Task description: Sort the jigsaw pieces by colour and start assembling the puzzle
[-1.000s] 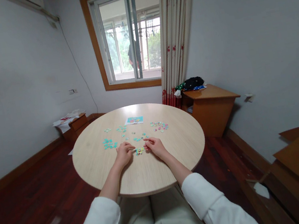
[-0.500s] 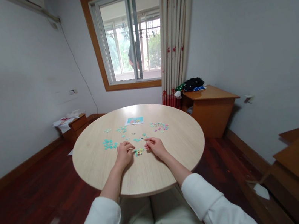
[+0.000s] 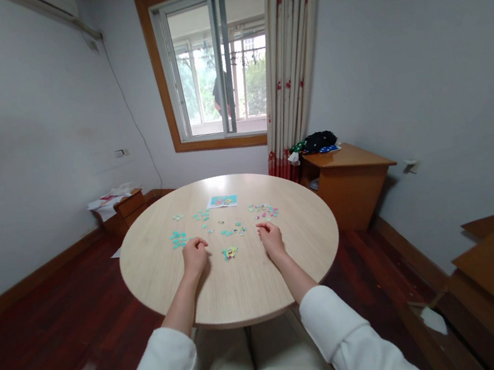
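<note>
A small joined cluster of jigsaw puzzle pieces (image 3: 229,253), yellow and teal, lies flat on the round table between my hands, touched by neither. To its left my left hand (image 3: 195,256) rests on the tabletop with curled fingers, close to a group of teal puzzle pieces (image 3: 179,239). My right hand (image 3: 271,239), also loosely closed, rests on the right side, just nearer than a group of pink and pale pieces (image 3: 264,210). No piece shows in either hand. A short row of loose pieces (image 3: 234,230) lies beyond the cluster.
The round wooden table (image 3: 255,291) carries a picture sheet (image 3: 222,201) at its far side and more teal pieces (image 3: 201,215) before it. A wooden desk (image 3: 349,174) with cloth items stands right. Beyond the window (image 3: 212,64) a person is partly visible.
Both hands have drawn back from the joined cluster, the left hand to the left and the right hand to the right. The cluster now shows in full.
</note>
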The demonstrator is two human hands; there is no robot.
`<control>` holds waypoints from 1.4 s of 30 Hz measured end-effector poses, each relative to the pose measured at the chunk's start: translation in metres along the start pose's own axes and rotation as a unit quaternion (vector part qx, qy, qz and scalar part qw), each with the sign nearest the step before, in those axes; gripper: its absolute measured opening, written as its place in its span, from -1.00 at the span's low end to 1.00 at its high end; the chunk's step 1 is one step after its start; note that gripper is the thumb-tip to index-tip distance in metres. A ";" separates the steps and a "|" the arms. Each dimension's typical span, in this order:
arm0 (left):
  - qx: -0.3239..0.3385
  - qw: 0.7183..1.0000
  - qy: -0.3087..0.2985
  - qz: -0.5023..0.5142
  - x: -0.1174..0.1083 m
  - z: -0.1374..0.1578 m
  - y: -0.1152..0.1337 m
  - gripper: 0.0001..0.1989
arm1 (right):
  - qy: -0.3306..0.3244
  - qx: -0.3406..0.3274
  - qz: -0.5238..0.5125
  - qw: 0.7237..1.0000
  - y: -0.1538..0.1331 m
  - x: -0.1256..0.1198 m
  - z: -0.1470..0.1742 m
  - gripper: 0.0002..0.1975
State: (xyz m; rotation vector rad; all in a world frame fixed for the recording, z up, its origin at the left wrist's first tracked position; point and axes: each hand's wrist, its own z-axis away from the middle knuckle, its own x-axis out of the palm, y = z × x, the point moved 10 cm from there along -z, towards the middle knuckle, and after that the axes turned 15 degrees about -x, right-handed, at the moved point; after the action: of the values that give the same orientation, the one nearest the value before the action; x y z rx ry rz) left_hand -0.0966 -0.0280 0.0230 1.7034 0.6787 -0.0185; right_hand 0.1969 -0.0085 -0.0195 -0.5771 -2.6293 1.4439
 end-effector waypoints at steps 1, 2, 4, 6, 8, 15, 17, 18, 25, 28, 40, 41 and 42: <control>0.002 1.000 0.007 0.001 -0.002 0.000 0.000 -0.79 | 0.003 0.001 0.017 1.000 0.000 -0.001 0.001 -0.71; 0.003 1.000 0.014 0.002 -0.003 0.000 0.000 -0.79 | 0.005 0.003 0.034 0.999 0.000 -0.001 0.001 -0.71; -0.001 1.000 0.022 0.004 -0.005 -0.001 -0.001 -0.80 | 0.003 0.003 0.065 0.998 -0.001 -0.001 0.001 -0.71; -0.007 1.000 0.027 0.007 -0.007 -0.001 -0.002 -0.80 | -0.011 -0.001 0.094 0.995 -0.004 0.002 0.000 -0.71; -0.014 0.999 0.035 0.011 -0.010 -0.002 -0.003 -0.81 | -0.036 -0.010 0.123 0.992 -0.008 0.008 -0.001 -0.73; -0.050 0.997 0.049 0.013 -0.016 -0.003 -0.003 -0.82 | -0.144 -0.047 0.223 0.963 -0.026 0.038 -0.002 -0.68; -0.055 0.997 0.044 0.016 -0.015 -0.003 -0.003 -0.82 | -0.181 -0.063 0.283 0.940 -0.029 0.045 -0.001 -0.64; -0.057 0.997 0.043 0.017 -0.015 -0.003 -0.003 -0.83 | -0.198 -0.074 0.316 0.925 -0.031 0.048 0.000 -0.64; -0.051 0.996 0.059 0.031 -0.019 -0.001 -0.001 -0.82 | -0.187 -0.092 0.365 0.907 -0.026 0.044 -0.008 -0.74; -0.053 0.996 0.067 0.039 -0.021 0.000 -0.001 -0.83 | -0.171 -0.090 0.364 0.911 -0.021 0.040 -0.011 -0.78; -0.047 0.995 0.072 0.043 -0.024 0.001 0.001 -0.83 | -0.136 -0.095 0.350 0.922 -0.009 0.034 -0.016 -0.85; -0.048 0.995 0.072 0.043 -0.024 0.000 0.000 -0.83 | -0.136 -0.098 0.347 0.923 -0.009 0.034 -0.017 -0.85; -0.050 0.995 0.072 0.043 -0.024 0.000 0.000 -0.83 | -0.139 -0.102 0.342 0.924 -0.009 0.035 -0.017 -0.85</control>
State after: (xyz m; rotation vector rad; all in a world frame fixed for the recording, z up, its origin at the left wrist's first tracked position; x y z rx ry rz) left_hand -0.1164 -0.0382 0.0315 1.6475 0.7007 0.1985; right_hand 0.1663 0.0135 -0.0066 -1.5472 -2.9783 1.4783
